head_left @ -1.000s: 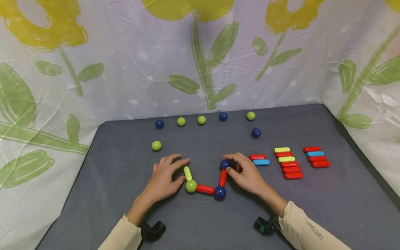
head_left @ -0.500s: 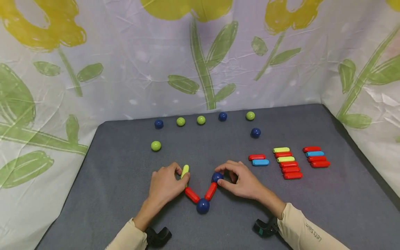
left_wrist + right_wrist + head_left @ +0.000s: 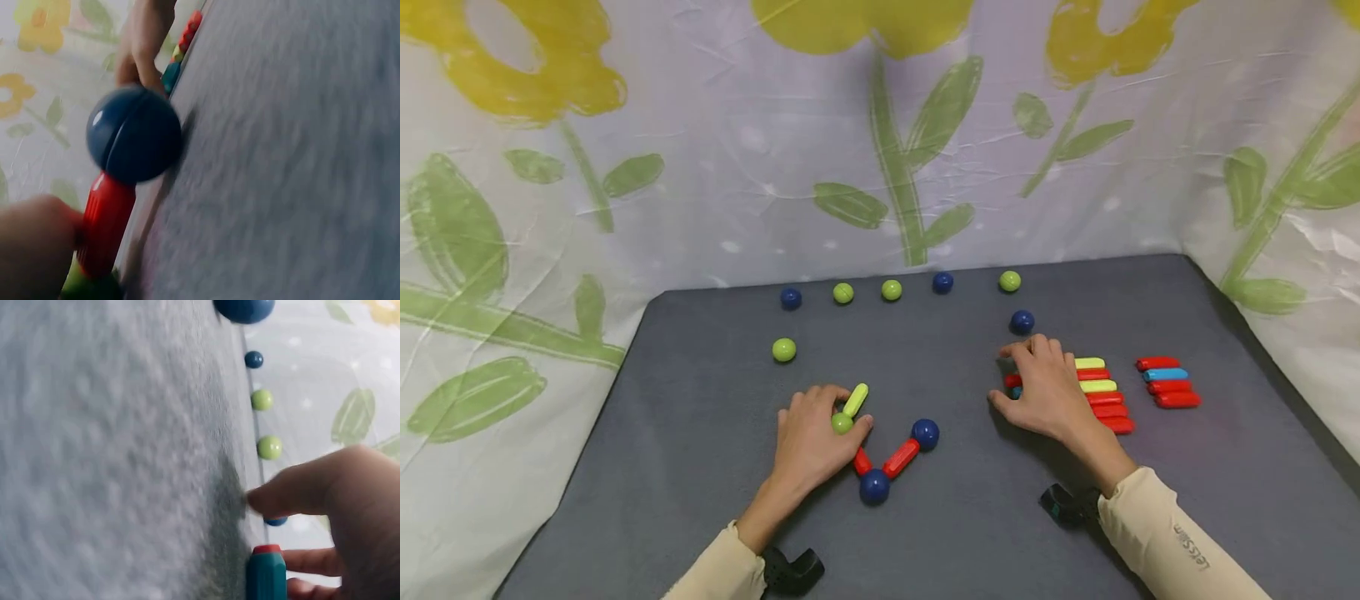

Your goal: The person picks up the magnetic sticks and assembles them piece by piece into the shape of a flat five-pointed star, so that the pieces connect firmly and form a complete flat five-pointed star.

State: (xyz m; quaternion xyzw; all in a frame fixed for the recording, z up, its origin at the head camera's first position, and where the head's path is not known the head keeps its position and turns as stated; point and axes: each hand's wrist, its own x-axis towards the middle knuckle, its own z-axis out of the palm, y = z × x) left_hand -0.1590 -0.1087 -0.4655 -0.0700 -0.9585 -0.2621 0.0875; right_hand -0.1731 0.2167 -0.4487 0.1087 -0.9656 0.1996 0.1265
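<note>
A joined chain of magnetic-looking rods and balls lies before my left hand [image 3: 814, 442], whose thumb and fingers grip the green ball [image 3: 842, 423]. From that ball a yellow-green rod [image 3: 855, 400] points away; a red rod [image 3: 106, 222] runs to the near blue ball [image 3: 874, 487]. Another red rod [image 3: 901, 458] ends in a second blue ball [image 3: 926, 434]. My right hand [image 3: 1051, 393] hovers at the loose pair on the right, thumb and fingers spread. Of that pair, a blue rod [image 3: 267, 578] and a red rod [image 3: 267, 549] show beside its fingers, partly hidden in the head view.
Behind the right hand lies a column of yellow and red rods [image 3: 1108, 398], with another red and blue stack [image 3: 1172, 386] farther right. Several loose balls, such as a green one [image 3: 891, 290] and a blue one [image 3: 1022, 322], line the back of the grey table [image 3: 722, 400].
My right hand has let go of the chain's end blue ball and moved right to the loose rods. My left hand has taken hold of the green ball, and the chain has turned and narrowed.
</note>
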